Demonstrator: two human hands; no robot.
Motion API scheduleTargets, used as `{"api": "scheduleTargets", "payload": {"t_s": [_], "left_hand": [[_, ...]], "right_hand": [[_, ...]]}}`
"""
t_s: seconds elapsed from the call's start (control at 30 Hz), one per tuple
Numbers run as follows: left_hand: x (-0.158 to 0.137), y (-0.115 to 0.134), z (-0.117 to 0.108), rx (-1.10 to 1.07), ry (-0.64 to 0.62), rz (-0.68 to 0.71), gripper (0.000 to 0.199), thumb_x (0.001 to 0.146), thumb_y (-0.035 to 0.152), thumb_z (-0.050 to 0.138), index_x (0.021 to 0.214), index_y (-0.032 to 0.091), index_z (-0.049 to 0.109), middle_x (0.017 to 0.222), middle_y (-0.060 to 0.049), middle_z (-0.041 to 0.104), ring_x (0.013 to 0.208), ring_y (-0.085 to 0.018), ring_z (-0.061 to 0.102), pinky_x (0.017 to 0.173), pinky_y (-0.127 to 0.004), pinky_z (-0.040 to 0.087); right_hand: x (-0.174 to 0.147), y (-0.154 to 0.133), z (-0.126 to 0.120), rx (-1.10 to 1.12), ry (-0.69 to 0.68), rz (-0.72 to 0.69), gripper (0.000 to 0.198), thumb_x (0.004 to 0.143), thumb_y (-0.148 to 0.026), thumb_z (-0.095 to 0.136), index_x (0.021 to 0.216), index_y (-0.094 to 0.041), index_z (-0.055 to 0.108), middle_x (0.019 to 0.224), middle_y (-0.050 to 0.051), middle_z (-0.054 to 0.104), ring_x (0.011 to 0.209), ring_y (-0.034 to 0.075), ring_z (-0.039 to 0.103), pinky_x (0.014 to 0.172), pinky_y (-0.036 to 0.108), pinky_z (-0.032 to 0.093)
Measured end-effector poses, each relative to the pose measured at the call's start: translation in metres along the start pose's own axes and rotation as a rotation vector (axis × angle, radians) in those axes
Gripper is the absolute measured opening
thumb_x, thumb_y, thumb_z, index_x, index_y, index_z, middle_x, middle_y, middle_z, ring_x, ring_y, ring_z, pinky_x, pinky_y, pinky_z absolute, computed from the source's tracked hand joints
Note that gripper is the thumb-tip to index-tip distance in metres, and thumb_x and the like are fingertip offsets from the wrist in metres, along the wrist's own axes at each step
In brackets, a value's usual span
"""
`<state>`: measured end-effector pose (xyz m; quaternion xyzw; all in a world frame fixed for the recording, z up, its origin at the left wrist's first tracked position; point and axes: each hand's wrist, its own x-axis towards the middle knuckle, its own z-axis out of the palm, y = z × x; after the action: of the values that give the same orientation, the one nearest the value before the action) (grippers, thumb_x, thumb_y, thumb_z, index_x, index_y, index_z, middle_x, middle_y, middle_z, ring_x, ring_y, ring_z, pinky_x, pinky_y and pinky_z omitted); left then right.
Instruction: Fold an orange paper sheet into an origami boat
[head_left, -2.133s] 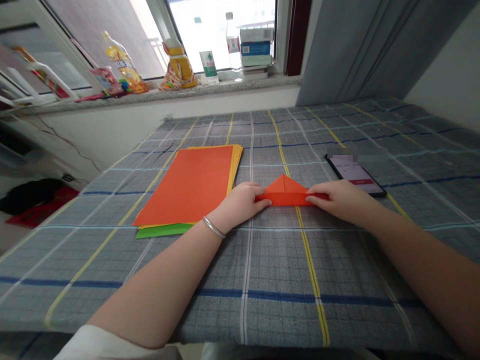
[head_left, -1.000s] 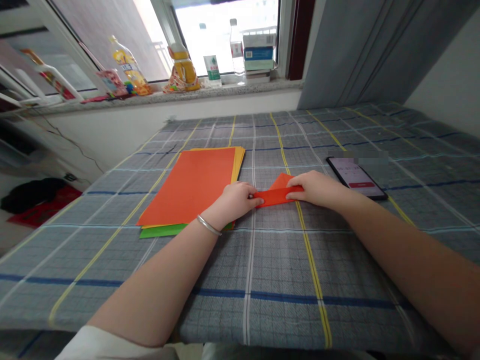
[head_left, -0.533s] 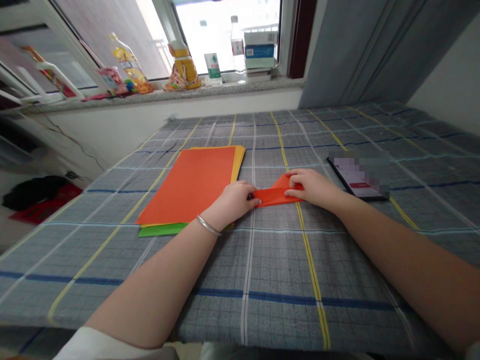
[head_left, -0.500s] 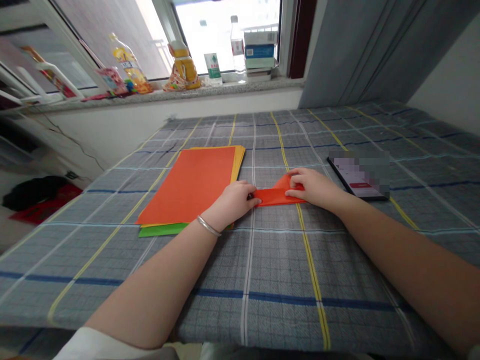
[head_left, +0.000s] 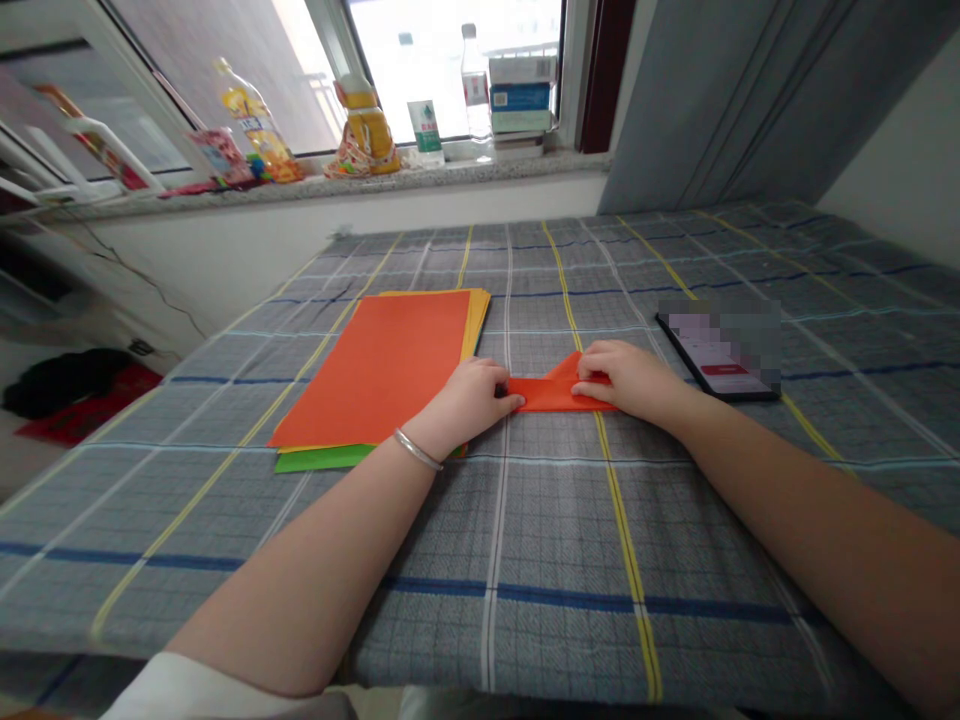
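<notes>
A folded strip of orange paper (head_left: 546,394) lies on the plaid cloth, with a triangular flap standing up along its far edge. My left hand (head_left: 480,388), with a silver bangle at the wrist, is closed on the strip's left end. At the other end, my right hand (head_left: 611,375) pinches the paper by the flap, its thumb along the front. Both ends are partly hidden under my fingers. To the left, a stack of coloured paper (head_left: 397,365) has an orange sheet on top, with yellow and green edges showing; my left forearm reaches over its near corner.
A tablet or large phone (head_left: 709,365) with a partly blurred screen lies right of my right hand. Behind the cloth-covered table (head_left: 555,540), a windowsill (head_left: 450,175) holds bottles, a tube (head_left: 425,130) and stacked boxes (head_left: 521,98). A grey curtain (head_left: 720,100) hangs at the back right.
My right hand has shifted very slightly right and down, and the flap beside it now looks narrower and more pointed. My left hand stays on the strip's left end.
</notes>
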<state>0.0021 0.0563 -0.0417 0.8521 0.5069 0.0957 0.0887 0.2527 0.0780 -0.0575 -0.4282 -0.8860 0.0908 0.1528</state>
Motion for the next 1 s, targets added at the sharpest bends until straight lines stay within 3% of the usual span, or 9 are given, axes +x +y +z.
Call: {"api": "scheduleTargets", "payload": {"t_s": [0.13, 0.37, 0.5, 0.6, 0.67, 0.73, 0.83, 0.9, 1.0], "left_hand": [[0.001, -0.006, 0.005, 0.043, 0.061, 0.016, 0.02, 0.081, 0.036, 0.072, 0.084, 0.016, 0.071, 0.101, -0.008, 0.069, 0.108, -0.025, 0.056, 0.106, -0.043, 0.036], [0.001, -0.014, 0.008, 0.094, 0.049, 0.023, 0.024, 0.084, 0.042, 0.068, 0.087, 0.018, 0.07, 0.11, -0.007, 0.068, 0.104, -0.026, 0.058, 0.1, -0.046, 0.041], [-0.001, -0.009, 0.006, 0.133, 0.024, -0.03, 0.025, 0.084, 0.044, 0.068, 0.088, 0.02, 0.069, 0.112, -0.006, 0.067, 0.11, -0.03, 0.056, 0.106, -0.057, 0.034], [-0.006, -0.003, 0.004, 0.121, 0.078, -0.059, 0.035, 0.083, 0.038, 0.069, 0.112, 0.019, 0.064, 0.117, -0.009, 0.065, 0.113, -0.03, 0.057, 0.109, -0.059, 0.033], [-0.009, 0.003, 0.003, 0.085, 0.162, 0.017, 0.047, 0.085, 0.027, 0.065, 0.13, 0.018, 0.054, 0.13, -0.012, 0.059, 0.121, -0.028, 0.054, 0.11, -0.052, 0.037], [-0.011, 0.009, 0.003, 0.056, 0.19, 0.207, 0.045, 0.09, 0.018, 0.054, 0.135, 0.019, 0.051, 0.141, -0.011, 0.052, 0.131, -0.025, 0.047, 0.112, -0.045, 0.037], [-0.012, 0.02, 0.006, 0.007, 0.057, 0.494, 0.037, 0.098, 0.022, 0.044, 0.133, 0.021, 0.055, 0.139, -0.008, 0.055, 0.136, -0.023, 0.043, 0.117, -0.045, 0.032], [-0.012, 0.025, 0.009, -0.049, -0.059, 0.542, 0.04, 0.1, 0.027, 0.042, 0.139, 0.021, 0.05, 0.146, -0.008, 0.049, 0.136, -0.022, 0.044, 0.117, -0.043, 0.034], [-0.012, 0.027, 0.011, -0.134, -0.152, 0.509, 0.045, 0.1, 0.029, 0.042, 0.144, 0.02, 0.045, 0.153, -0.009, 0.04, 0.137, -0.021, 0.044, 0.116, -0.038, 0.036]], "right_hand": [[0.0, 0.002, 0.002, 0.03, 0.009, 0.013, 0.016, 0.085, -0.031, 0.066, 0.073, -0.02, 0.062, 0.091, 0.006, 0.064, 0.086, 0.021, 0.059, 0.078, 0.035, 0.045], [0.001, 0.001, 0.003, 0.038, 0.021, 0.044, 0.018, 0.083, -0.029, 0.069, 0.071, -0.02, 0.059, 0.089, 0.006, 0.062, 0.083, 0.02, 0.057, 0.076, 0.034, 0.044], [0.001, 0.001, 0.004, 0.046, 0.032, 0.054, 0.019, 0.083, -0.028, 0.07, 0.069, -0.02, 0.059, 0.088, 0.005, 0.063, 0.082, 0.02, 0.057, 0.074, 0.034, 0.044], [0.001, 0.001, 0.005, 0.062, 0.033, 0.062, 0.019, 0.083, -0.028, 0.07, 0.068, -0.021, 0.059, 0.088, 0.005, 0.062, 0.08, 0.019, 0.057, 0.073, 0.033, 0.044], [0.001, 0.002, 0.006, 0.064, 0.036, 0.06, 0.019, 0.082, -0.028, 0.07, 0.069, -0.021, 0.06, 0.088, 0.005, 0.062, 0.08, 0.018, 0.057, 0.073, 0.033, 0.045], [0.001, 0.003, 0.006, 0.058, 0.038, 0.051, 0.018, 0.083, -0.029, 0.069, 0.069, -0.021, 0.06, 0.088, 0.005, 0.062, 0.08, 0.018, 0.058, 0.074, 0.033, 0.045], [0.001, 0.005, 0.007, 0.052, 0.035, 0.035, 0.019, 0.085, -0.03, 0.066, 0.068, -0.022, 0.06, 0.086, 0.005, 0.063, 0.08, 0.019, 0.058, 0.074, 0.034, 0.046], [0.002, 0.006, 0.008, 0.053, 0.036, 0.034, 0.02, 0.085, -0.03, 0.064, 0.067, -0.022, 0.06, 0.086, 0.005, 0.063, 0.08, 0.019, 0.058, 0.075, 0.034, 0.047], [0.002, 0.008, 0.011, 0.064, 0.045, 0.043, 0.021, 0.085, -0.029, 0.063, 0.066, -0.022, 0.059, 0.087, 0.005, 0.063, 0.079, 0.018, 0.058, 0.074, 0.034, 0.047]]}}
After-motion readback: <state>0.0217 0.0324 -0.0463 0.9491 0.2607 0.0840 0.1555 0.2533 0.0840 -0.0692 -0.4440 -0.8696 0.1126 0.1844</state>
